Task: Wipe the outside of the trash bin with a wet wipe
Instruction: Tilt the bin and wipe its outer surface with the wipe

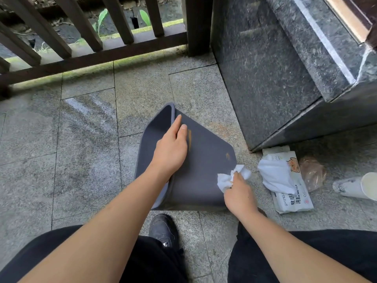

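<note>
We see the dark grey trash bin (204, 170) lying on its side on the grey stone floor (81, 139), its open mouth turned to the left and its broad outer wall facing up, with two small orange-brown marks on that wall. Our left hand (170, 152) rests on the bin's rim, fingers (177, 124) curled loosely over the edge and thumb laid along the outer wall, steadying it. Our right hand (239, 196) pinches a crumpled white wet wipe (230, 176), fingers closed around it, and presses it against the bin's outer wall near its right edge. Just to the right of the bin, on the floor, lies a pack of wet wipes (293, 199) with a loose wipe sticking out of its top. Beside the pack sit a brownish crumpled bag (313, 172) and a paper cup (359, 185) on its side. A dark stone pillar (275, 78) stands behind them, and a dark wooden railing (91, 37) runs along the far edge of the floor.
</note>
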Demonstrator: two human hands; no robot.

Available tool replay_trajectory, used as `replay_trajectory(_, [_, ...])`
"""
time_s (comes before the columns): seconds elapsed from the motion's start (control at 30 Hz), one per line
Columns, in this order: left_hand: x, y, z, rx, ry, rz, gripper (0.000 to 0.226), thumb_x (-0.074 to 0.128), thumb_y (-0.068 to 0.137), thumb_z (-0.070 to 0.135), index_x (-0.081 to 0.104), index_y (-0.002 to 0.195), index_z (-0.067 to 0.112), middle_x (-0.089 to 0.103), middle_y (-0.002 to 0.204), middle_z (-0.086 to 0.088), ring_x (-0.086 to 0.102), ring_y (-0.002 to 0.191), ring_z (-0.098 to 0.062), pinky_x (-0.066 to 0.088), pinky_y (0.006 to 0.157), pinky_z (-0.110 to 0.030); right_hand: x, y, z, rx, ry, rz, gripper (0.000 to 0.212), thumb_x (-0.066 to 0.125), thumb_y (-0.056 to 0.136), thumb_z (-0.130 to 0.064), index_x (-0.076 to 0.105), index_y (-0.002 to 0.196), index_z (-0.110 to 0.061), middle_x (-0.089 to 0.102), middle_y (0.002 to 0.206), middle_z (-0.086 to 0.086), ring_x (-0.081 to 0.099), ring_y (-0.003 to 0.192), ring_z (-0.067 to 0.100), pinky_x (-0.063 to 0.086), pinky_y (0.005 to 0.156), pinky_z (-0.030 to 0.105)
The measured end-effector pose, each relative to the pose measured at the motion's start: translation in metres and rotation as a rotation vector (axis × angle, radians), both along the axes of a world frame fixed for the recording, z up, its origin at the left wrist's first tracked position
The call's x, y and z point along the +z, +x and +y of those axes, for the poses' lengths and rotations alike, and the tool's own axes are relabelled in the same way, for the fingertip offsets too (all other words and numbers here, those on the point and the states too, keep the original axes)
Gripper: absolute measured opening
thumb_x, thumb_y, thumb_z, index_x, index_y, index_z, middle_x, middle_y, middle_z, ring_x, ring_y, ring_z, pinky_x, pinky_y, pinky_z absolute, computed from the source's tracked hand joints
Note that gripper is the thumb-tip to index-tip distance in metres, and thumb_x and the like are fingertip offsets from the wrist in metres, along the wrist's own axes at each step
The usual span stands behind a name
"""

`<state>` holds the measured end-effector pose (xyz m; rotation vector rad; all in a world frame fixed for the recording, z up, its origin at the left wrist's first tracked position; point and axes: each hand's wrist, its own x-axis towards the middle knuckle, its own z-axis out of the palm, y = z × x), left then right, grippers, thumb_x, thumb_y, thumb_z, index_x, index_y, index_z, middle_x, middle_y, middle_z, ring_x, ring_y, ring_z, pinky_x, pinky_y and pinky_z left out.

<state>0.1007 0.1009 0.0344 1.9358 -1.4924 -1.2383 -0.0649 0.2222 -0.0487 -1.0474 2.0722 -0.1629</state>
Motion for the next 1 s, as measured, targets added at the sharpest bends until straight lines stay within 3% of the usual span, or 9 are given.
replay_trajectory(0.13, [-0.010, 0.003, -0.005, 0.041, 0.017, 0.060, 0.050, 0.030, 0.096, 0.060, 0.034, 0.145, 0.051, 0.045, 0.142, 0.027, 0.035, 0.134, -0.005, 0.020, 0.097, -0.019, 0.030, 0.029, -0.024, 0.140, -0.235, -0.032, 0.063, 0.044, 0.086, -0.003, 0.033, 0.147, -0.018, 0.045, 0.146, 0.005, 0.046, 0.127, 0.030, 0.040, 0.098, 0.037])
replay_trajectory(0.23, [-0.012, -0.001, -0.005, 0.037, 0.010, 0.127, 0.053, 0.031, 0.095, 0.062, 0.039, 0.145, 0.046, 0.039, 0.149, 0.023, 0.029, 0.140, -0.006, 0.018, 0.112, -0.027, 0.062, 0.065, -0.047, 0.322, -0.497, -0.157, 0.064, 0.043, 0.082, -0.006, 0.039, 0.145, -0.017, 0.043, 0.149, -0.001, 0.032, 0.140, 0.017, 0.014, 0.120, 0.037])
replay_trajectory(0.33, [-0.010, -0.002, -0.004, 0.074, 0.020, 0.198, 0.063, 0.031, 0.089, 0.068, 0.042, 0.145, 0.041, 0.040, 0.148, 0.023, 0.030, 0.139, -0.001, 0.018, 0.117, -0.037, 0.077, 0.079, -0.057, 0.387, -0.600, -0.279, 0.053, 0.041, 0.084, -0.015, 0.045, 0.137, -0.023, 0.050, 0.141, -0.011, 0.034, 0.135, 0.005, 0.005, 0.121, 0.032])
replay_trajectory(0.4, [-0.011, 0.000, -0.003, 0.082, 0.000, 0.203, 0.062, 0.030, 0.092, 0.064, 0.041, 0.147, 0.036, 0.038, 0.150, 0.021, 0.029, 0.139, -0.001, 0.018, 0.117, -0.037, 0.071, 0.072, -0.055, 0.463, -0.590, -0.255, 0.055, 0.041, 0.088, -0.014, 0.042, 0.142, -0.024, 0.044, 0.147, -0.013, 0.030, 0.139, -0.001, 0.003, 0.121, 0.034])
replay_trajectory(0.5, [-0.014, 0.005, -0.005, 0.074, -0.024, 0.154, 0.057, 0.029, 0.097, 0.056, 0.040, 0.148, 0.032, 0.037, 0.151, 0.018, 0.028, 0.140, -0.003, 0.017, 0.115, -0.030, 0.055, 0.054, -0.049, 0.425, -0.544, -0.196, 0.067, 0.043, 0.084, -0.006, 0.035, 0.149, -0.020, 0.035, 0.154, -0.008, 0.005, 0.136, -0.012, 0.005, 0.119, 0.030])
replay_trajectory(0.67, [-0.017, 0.013, -0.004, 0.097, -0.020, 0.143, 0.051, 0.028, 0.101, 0.052, 0.039, 0.148, 0.037, 0.038, 0.149, 0.021, 0.031, 0.137, -0.001, 0.020, 0.106, -0.023, 0.017, 0.006, -0.030, 0.176, -0.190, -0.068, 0.060, 0.040, 0.091, -0.009, 0.034, 0.147, -0.030, 0.043, 0.149, 0.001, 0.035, 0.136, 0.033, 0.032, 0.107, 0.042])
replay_trajectory(0.73, [-0.017, 0.013, -0.001, 0.089, -0.026, 0.150, 0.048, 0.030, 0.101, 0.052, 0.039, 0.147, 0.040, 0.039, 0.147, 0.023, 0.032, 0.136, 0.000, 0.020, 0.105, -0.022, 0.002, -0.014, -0.024, 0.106, -0.057, 0.003, 0.050, 0.040, 0.095, -0.015, 0.038, 0.142, -0.028, 0.051, 0.138, 0.010, 0.047, 0.120, 0.036, 0.042, 0.094, 0.043])
replay_trajectory(0.83, [-0.017, 0.013, 0.002, 0.062, -0.036, 0.141, 0.047, 0.031, 0.101, 0.052, 0.040, 0.146, 0.043, 0.040, 0.145, 0.026, 0.033, 0.132, 0.004, 0.019, 0.100, -0.018, -0.008, -0.021, -0.023, 0.072, 0.090, 0.035, 0.041, 0.040, 0.094, -0.020, 0.042, 0.135, -0.021, 0.054, 0.130, 0.016, 0.052, 0.112, 0.038, 0.044, 0.089, 0.042])
replay_trajectory(1.0, [-0.017, 0.019, -0.002, 0.045, -0.016, 0.162, 0.050, 0.034, 0.096, 0.059, 0.042, 0.143, 0.046, 0.040, 0.144, 0.030, 0.033, 0.127, 0.011, 0.020, 0.102, -0.019, 0.017, 0.010, -0.037, 0.110, -0.030, -0.046, 0.049, 0.041, 0.092, -0.017, 0.038, 0.141, -0.022, 0.048, 0.139, 0.009, 0.051, 0.117, 0.032, 0.044, 0.092, 0.037])
